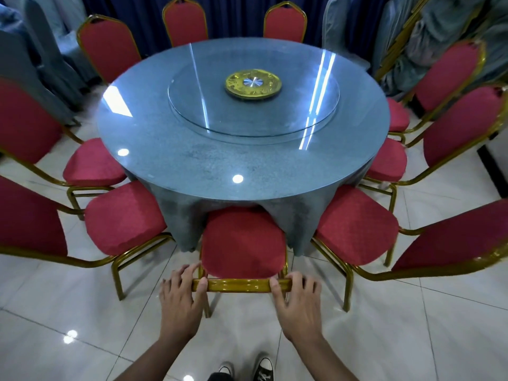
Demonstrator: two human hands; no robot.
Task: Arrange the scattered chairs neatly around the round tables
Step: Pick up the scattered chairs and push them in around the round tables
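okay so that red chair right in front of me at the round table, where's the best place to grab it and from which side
Grip the gold top rail of the chair, near its two corners, coming from behind on the side away from the round table. The backrest faces you and the seat already points under the tablecloth, so the rail is the nearest bar. The left hand and right hand are placed there, thumbs over it.

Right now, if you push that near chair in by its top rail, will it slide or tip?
The chair will probably slide: the tiled floor looks glossy. Pushed high at the gold rail, it might tip forward slightly. Both hands spread wide should limit twisting.
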